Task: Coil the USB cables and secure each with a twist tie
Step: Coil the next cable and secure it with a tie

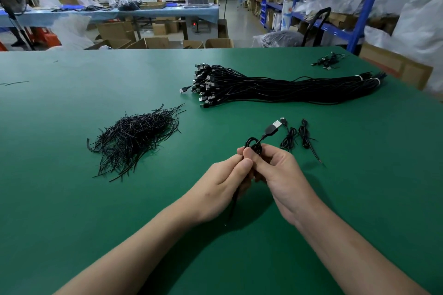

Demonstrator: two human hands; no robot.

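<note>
The left hand [225, 178] and the right hand [279, 172] meet above the near middle of the green table [72, 199]. Both have thumb and fingers curled in, pinching one black USB cable [252, 145] between them. A small loop of it rises over the fingertips. Its USB-A plug [275, 126] sticks out toward 1 o'clock, clear of the table. The cable's free end [234, 201] hangs below the left hand toward 6 o'clock.

Just beside the right hand, at 2 o'clock, two coiled cables [297, 137] lie side by side on the table. At 10 o'clock, well apart from the hands, sits a loose pile of black twist ties [134, 139]. At 12 to 1 o'clock, farther off, lies a long bundle of USB cables [275, 90], its plugs fanned at the left end and its right end bound with a white band. A few more cables [328, 60] lie near the far right corner.
</note>
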